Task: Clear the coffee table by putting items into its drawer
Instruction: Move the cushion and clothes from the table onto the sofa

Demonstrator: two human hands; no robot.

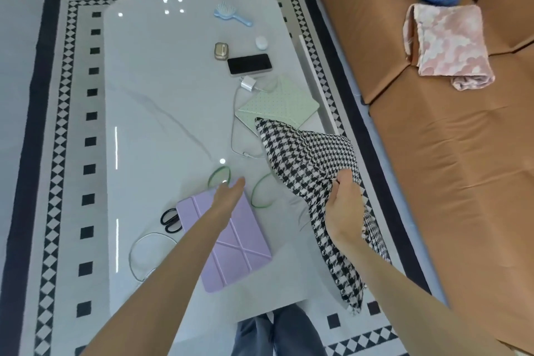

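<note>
- Clearing barely begun: right hand [344, 211] grips the checked scarf [312, 153] above the surface [161, 81].
- Left hand [228, 196], fingers straight, holds nothing.
- Phone [249, 64], scissors [171, 220] and brush [228, 13] are left to stow.

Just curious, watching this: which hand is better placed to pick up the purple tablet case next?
Probably left: the left hand is open over the purple tablet case, while the right hand grips the checked cloth.

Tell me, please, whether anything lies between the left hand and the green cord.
Nothing visible does. The open left hand reaches over the purple tablet case, fingertips beside the green cord. The houndstooth cloth gripped by the right hand hangs aside.
</note>
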